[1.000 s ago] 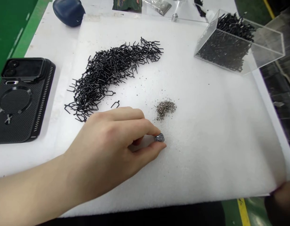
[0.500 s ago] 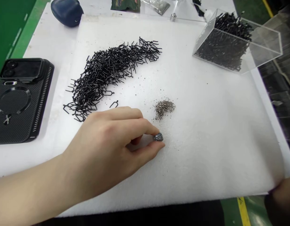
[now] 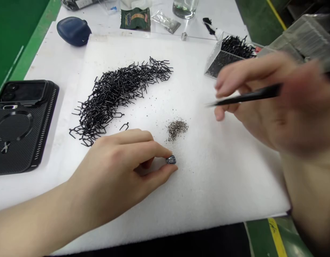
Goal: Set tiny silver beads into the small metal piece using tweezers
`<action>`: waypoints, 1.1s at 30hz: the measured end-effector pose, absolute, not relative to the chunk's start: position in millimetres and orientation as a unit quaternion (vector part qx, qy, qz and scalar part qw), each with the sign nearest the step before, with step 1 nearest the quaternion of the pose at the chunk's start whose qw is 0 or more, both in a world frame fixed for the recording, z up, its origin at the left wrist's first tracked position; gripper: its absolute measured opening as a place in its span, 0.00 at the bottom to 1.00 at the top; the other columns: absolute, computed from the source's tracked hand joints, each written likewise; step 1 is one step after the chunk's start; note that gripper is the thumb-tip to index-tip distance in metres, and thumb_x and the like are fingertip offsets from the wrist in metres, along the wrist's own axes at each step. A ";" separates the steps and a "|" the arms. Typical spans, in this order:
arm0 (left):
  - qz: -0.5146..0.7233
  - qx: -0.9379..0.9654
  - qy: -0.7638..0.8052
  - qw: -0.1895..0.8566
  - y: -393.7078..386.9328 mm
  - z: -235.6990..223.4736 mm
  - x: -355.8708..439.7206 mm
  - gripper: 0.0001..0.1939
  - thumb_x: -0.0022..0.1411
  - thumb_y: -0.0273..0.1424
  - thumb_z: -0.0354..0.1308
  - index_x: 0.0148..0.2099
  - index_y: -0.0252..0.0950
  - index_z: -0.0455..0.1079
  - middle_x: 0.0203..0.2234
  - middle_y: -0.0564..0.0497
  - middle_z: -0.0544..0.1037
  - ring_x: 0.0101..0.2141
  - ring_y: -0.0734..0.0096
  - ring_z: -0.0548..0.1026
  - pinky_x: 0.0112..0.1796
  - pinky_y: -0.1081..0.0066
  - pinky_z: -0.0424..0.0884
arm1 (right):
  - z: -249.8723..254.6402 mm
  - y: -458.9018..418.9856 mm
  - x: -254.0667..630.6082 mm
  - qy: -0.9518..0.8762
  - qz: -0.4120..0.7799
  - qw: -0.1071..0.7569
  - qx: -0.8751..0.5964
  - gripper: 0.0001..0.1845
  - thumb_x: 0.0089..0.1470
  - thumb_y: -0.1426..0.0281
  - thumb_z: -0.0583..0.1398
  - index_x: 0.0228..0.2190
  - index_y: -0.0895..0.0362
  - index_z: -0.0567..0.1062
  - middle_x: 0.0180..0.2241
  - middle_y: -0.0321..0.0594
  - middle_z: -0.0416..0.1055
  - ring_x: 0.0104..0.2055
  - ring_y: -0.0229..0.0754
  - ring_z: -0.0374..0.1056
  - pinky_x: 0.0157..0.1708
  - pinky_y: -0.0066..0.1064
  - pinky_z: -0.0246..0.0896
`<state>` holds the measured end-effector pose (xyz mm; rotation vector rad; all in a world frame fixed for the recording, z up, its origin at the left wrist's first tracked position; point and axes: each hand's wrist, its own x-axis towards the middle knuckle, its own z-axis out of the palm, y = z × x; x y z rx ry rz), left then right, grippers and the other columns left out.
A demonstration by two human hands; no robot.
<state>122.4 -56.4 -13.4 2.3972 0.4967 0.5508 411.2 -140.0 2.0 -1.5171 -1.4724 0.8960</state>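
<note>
- Metallic piece (image 3: pixel 171 159): small and grey, low over the white mat (image 3: pixel 221 171). Its exposed face is turned away from the palm, toward the right side of the view. Fingertips cover part of it, so its long axis cannot be confirmed.
- Black pointed tool (image 3: pixel 255 95): long axis nearly level and slightly tilted; the thin tip points left across the view and sits lower than the thicker rear part.
- Change from the earlier frames: the right hand (image 3: pixel 269 121) and the tool are now in view over the right side of the mat. The metallic piece remains pinched. The view is shifted, showing more of the glass cup (image 3: pixel 185 9) at the top.
- Left hand (image 3: pixel 113 164): grasps the metallic piece between thumb and index finger, just below the pile of metallic granules (image 3: pixel 177 129) in the view.
- Right hand: holds the tool, fingers partly extended; motion blur hides the exact grip. The tool tip is apart from the metallic piece, up and to its right in the view.
- Surroundings: a pile of black forked pieces (image 3: pixel 119 85) lies beyond the left hand; a clear box (image 3: pixel 211 59) of black pieces stands beyond the right.
</note>
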 end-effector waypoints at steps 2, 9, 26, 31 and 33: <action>0.208 0.910 0.186 0.307 -56.3 -14.8 121.4 0.05 0.70 0.25 0.69 0.40 0.38 0.86 0.24 0.59 0.76 0.23 0.81 0.72 0.25 0.79 0.65 | 0.1 -142.5 405.9 -0.576 0.377 0.435 -0.581 0.22 0.74 0.43 0.63 0.40 0.44 0.88 0.43 0.36 0.81 0.37 0.40 0.70 0.41 0.33 0.71; 0.227 0.896 0.199 0.325 -59.1 -24.3 116.4 0.06 0.73 0.28 0.67 0.44 0.45 0.84 0.26 0.60 0.75 0.24 0.78 0.72 0.29 0.74 0.68 | -15.3 -137.1 407.5 -0.560 0.436 0.441 -0.549 0.03 0.69 0.64 0.73 0.41 0.47 0.90 0.33 0.35 0.86 0.30 0.39 0.80 0.32 0.31 0.80; 0.205 0.907 0.215 0.298 -59.9 -22.3 114.8 0.06 0.75 0.30 0.66 0.47 0.49 0.83 0.25 0.61 0.75 0.22 0.77 0.73 0.25 0.71 0.70 | -10.7 -134.7 403.6 -0.572 0.422 0.419 -0.565 0.07 0.61 0.72 0.77 0.36 0.46 0.91 0.36 0.32 0.88 0.39 0.43 0.85 0.40 0.30 0.85; 0.207 0.903 0.215 0.310 -59.7 -25.3 116.4 0.06 0.75 0.31 0.67 0.47 0.50 0.83 0.25 0.61 0.75 0.23 0.77 0.73 0.26 0.71 0.69 | -10.4 -134.7 402.6 -0.576 0.416 0.409 -0.573 0.07 0.61 0.71 0.78 0.36 0.45 0.90 0.37 0.32 0.88 0.41 0.44 0.85 0.42 0.33 0.85; 0.209 0.905 0.217 0.301 -60.3 -25.4 116.2 0.06 0.75 0.30 0.67 0.46 0.49 0.83 0.25 0.61 0.75 0.22 0.78 0.73 0.25 0.71 0.68 | -10.9 -134.7 401.9 -0.577 0.416 0.411 -0.570 0.07 0.62 0.71 0.77 0.37 0.45 0.90 0.37 0.32 0.88 0.41 0.44 0.85 0.42 0.33 0.85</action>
